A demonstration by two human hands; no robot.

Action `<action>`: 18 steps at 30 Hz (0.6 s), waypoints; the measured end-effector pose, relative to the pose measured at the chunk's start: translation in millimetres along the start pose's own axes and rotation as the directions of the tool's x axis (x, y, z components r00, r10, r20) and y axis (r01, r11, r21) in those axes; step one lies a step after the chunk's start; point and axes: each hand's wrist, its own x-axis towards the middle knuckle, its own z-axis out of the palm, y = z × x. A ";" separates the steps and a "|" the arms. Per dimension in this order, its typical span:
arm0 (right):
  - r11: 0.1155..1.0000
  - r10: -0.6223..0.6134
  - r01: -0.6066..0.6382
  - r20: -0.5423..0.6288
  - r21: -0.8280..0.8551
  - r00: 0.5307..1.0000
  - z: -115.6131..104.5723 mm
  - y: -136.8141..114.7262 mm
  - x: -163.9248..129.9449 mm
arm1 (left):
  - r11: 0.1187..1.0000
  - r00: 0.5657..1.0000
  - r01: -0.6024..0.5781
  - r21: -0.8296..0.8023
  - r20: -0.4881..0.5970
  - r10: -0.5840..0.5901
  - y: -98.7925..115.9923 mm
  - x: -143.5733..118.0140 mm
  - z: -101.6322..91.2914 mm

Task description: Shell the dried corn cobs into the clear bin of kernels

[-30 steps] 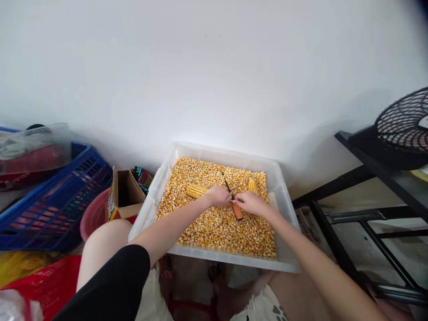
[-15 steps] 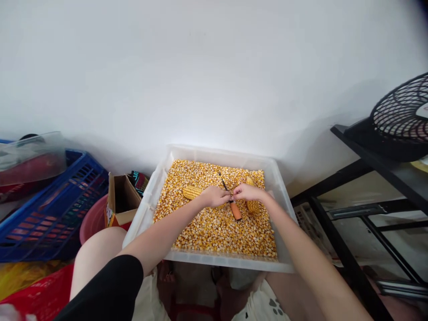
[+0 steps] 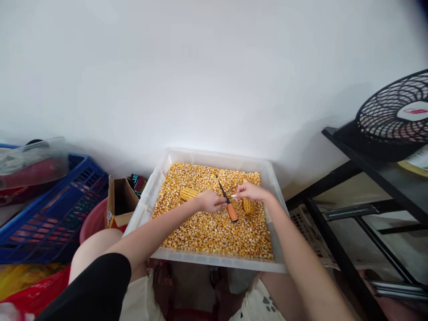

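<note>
Nearest to me are the person's bare knees and a black sleeve, with the shallow translucent plastic tray (image 3: 277,209) resting across the lap so both arms can reach into it without stretching. The tray is filled almost to the rim with loose yellow maize kernels (image 3: 207,229), a bed that catches whatever drops.

In the middle of that bed the two hands meet. The left hand (image 3: 209,201) is curled around one end of a yellow corn cob (image 3: 188,194), which lies on the kernels and juts out to the left. The right hand (image 3: 249,191) is pinched shut at its fingertips, apparently on the shaft of the orange-handled screwdriver (image 3: 228,206); I cannot tell how firm that grip is. The tool lies slanted between the hands, its dark tip pointing away towards the wall and its handle towards the person. A second, stubbier yellow cob (image 3: 248,205) sits just under the right wrist, within easy reach.

To the left, beyond the tray, stand an open cardboard box (image 3: 122,200), a pink basin (image 3: 93,220) and a blue plastic crate (image 3: 56,209). On the right a black metal rack (image 3: 374,165) carries a black wire-guarded fan (image 3: 394,118) against the white wall.
</note>
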 end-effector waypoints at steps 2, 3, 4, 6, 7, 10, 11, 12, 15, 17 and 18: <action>1.000 0.005 -0.004 -0.058 0.019 0.998 -3.4 0.3 -3.5 | 1.000 1.000 0.010 -0.006 -0.014 -0.010 1.8 -1.3 0.4; 1.000 0.008 -0.007 -0.072 0.021 0.997 -3.9 1.0 -3.8 | 1.000 0.999 0.031 -0.007 -0.022 -0.031 2.8 -1.6 1.1; 1.000 0.016 -0.015 -0.080 0.019 0.997 -3.6 2.0 -3.2 | 0.998 0.998 0.064 -0.008 -0.030 -0.064 3.8 -1.7 2.1; 0.999 0.039 -0.039 -0.090 0.007 0.995 -1.5 4.7 -0.7 | 0.989 0.988 0.149 -0.016 -0.032 -0.149 5.6 -0.8 4.2; 0.999 0.045 -0.045 -0.095 0.000 0.994 -0.1 6.1 0.7 | 0.980 0.980 0.196 -0.023 -0.027 -0.197 6.3 0.0 4.7; 0.999 0.036 -0.040 -0.116 -0.030 0.993 3.9 10.2 3.8 | 0.934 0.936 0.348 -0.080 -0.027 -0.351 9.6 1.8 -2.5; 0.998 0.029 -0.034 -0.123 -0.045 0.992 5.1 11.3 4.3 | 0.912 0.915 0.393 -0.119 -0.045 -0.401 11.5 0.5 -9.3; 0.998 0.021 -0.029 -0.128 -0.061 0.991 6.3 12.2 4.6 | 0.886 0.889 0.432 -0.171 -0.085 -0.450 14.0 -3.0 -18.5; 0.995 0.001 -0.014 -0.134 -0.095 0.991 9.7 14.6 4.5 | 0.807 0.799 0.468 -0.361 -0.219 -0.561 26.8 -35.0 -58.6; 0.995 0.004 -0.018 -0.135 -0.099 0.991 11.3 16.8 3.9 | 0.776 0.757 0.431 -0.460 -0.283 -0.588 42.9 -80.6 -89.4; 0.995 0.005 -0.019 -0.141 -0.096 0.990 11.8 18.2 3.6 | 0.752 0.729 0.448 -0.483 -0.290 -0.620 54.4 -110.7 -104.0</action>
